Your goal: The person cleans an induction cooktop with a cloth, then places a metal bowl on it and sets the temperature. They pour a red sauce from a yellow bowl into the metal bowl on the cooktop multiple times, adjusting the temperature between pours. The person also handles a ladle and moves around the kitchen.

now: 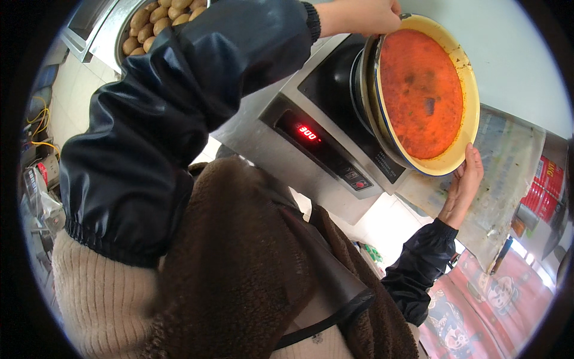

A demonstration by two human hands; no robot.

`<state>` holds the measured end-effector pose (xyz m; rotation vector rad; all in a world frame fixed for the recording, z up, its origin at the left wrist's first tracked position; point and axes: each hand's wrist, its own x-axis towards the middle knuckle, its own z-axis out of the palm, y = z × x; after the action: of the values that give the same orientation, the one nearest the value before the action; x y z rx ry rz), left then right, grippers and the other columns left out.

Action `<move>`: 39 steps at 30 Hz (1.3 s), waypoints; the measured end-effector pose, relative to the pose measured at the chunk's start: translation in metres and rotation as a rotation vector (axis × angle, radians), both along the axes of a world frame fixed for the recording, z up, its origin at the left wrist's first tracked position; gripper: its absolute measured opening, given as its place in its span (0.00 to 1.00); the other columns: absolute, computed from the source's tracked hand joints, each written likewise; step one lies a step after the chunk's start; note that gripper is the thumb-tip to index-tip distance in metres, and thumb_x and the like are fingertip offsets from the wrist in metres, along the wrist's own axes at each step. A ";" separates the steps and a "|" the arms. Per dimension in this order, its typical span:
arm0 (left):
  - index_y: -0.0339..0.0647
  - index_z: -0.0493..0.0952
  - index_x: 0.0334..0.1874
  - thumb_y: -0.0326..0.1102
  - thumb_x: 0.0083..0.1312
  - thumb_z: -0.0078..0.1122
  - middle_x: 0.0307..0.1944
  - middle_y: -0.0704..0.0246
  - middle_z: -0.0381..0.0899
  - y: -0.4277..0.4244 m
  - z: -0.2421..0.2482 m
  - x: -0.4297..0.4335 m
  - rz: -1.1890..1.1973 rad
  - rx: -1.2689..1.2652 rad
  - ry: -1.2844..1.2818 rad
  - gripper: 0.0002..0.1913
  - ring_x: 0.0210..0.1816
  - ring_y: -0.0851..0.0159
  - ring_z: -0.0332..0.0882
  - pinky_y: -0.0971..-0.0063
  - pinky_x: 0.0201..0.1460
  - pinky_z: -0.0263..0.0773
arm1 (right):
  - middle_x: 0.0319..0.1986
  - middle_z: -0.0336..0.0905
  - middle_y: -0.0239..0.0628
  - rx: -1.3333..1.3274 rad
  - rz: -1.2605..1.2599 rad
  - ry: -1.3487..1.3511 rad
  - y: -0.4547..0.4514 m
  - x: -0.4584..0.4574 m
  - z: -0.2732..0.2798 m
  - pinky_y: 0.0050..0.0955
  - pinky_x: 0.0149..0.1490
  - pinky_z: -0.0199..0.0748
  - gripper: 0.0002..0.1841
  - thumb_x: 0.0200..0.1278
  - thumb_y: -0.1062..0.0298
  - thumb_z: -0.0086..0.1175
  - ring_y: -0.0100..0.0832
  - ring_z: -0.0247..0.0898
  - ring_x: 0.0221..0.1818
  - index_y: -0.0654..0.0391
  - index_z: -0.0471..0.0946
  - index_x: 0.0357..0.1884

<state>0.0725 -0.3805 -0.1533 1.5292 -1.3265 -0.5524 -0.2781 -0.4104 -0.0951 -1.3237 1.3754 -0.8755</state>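
Note:
A yellow enamel basin (469,89) with a dark blue rim holds a red, oily liquid (421,94) with dark bits in it. The fingers of my left hand (370,17) grip its far rim. At the near right side, my right hand (466,179) holds the rim, thumb on the outer wall and fingers partly hidden beneath. Under the basin, the edge of a metal pan (368,89) shows above the black glass of an induction cooker (329,78). Whether the basin rests on that pan or is held over it, I cannot tell. The cooker's red display (307,133) is lit.
To the right stands a worktop under a stained plastic cover (497,179), with red cans (545,188) beyond it. A metal bowl of what look like potatoes (159,20) is at upper left. A pink printed curtain or cloth (484,300) hangs at lower right.

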 end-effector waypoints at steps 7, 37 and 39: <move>0.32 0.79 0.19 0.47 0.50 0.64 0.15 0.52 0.74 -0.004 -0.003 -0.002 -0.001 -0.022 0.032 0.19 0.17 0.57 0.75 0.66 0.25 0.69 | 0.19 0.69 0.19 -0.010 -0.012 0.042 0.000 0.000 0.000 0.12 0.21 0.42 0.09 0.68 0.64 0.52 0.09 0.46 0.15 0.57 0.76 0.32; 0.34 0.81 0.25 0.34 0.48 0.57 0.24 0.48 0.78 -0.006 -0.003 -0.002 0.037 -0.028 -0.095 0.10 0.31 0.47 0.80 0.61 0.36 0.74 | 0.18 0.65 0.18 0.010 0.015 0.054 0.004 0.004 0.004 0.13 0.22 0.40 0.10 0.68 0.63 0.51 0.10 0.44 0.16 0.58 0.75 0.32; 0.33 0.81 0.25 0.33 0.48 0.57 0.24 0.48 0.78 -0.005 -0.002 -0.002 0.037 -0.029 -0.072 0.09 0.30 0.47 0.80 0.61 0.36 0.74 | 0.18 0.65 0.18 0.011 0.017 0.056 0.004 0.003 0.004 0.13 0.22 0.40 0.10 0.69 0.63 0.51 0.10 0.44 0.16 0.58 0.75 0.32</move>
<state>0.0704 -0.3852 -0.1550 1.5586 -1.3524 -0.4569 -0.2754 -0.4063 -0.0915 -1.3589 1.4079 -0.8238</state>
